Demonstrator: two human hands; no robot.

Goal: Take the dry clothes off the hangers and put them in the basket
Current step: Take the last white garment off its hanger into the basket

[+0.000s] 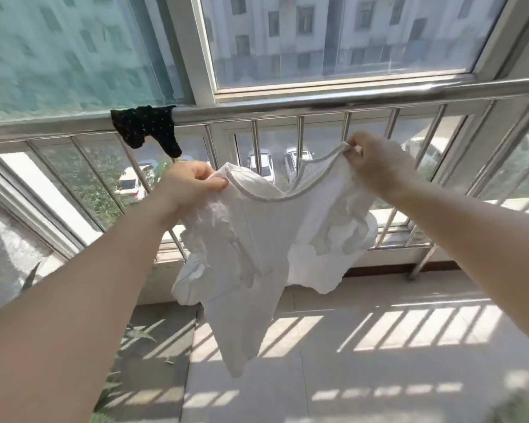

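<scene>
Up at chest height, we hold a white shirt (257, 239) spread between both hands in front of the steel railing (318, 103). Our left hand (190, 184) pinches the shirt at one shoulder, thumb over the neckline edge and fingers curled behind the cloth. Our right hand (376, 166) grips the other shoulder, fingertips bunching the trimmed neckline so it stretches in a shallow curve between the two grips. The shirt hangs free below our hands, rumpled, its short sleeves puffed out on each side and its hem trailing to a point above the tiled floor (364, 377), touching nothing else that we can see. We see no hanger in the garment and no basket in this view, so we cannot tell where either is. A black dotted garment (147, 128) is draped over the top rail, to the left of and above our left hand, apart from the shirt. Beyond the bars, through the window (333, 41), parked cars (263, 166) sit far below, and sunlight throws barred shadows across the floor.
</scene>
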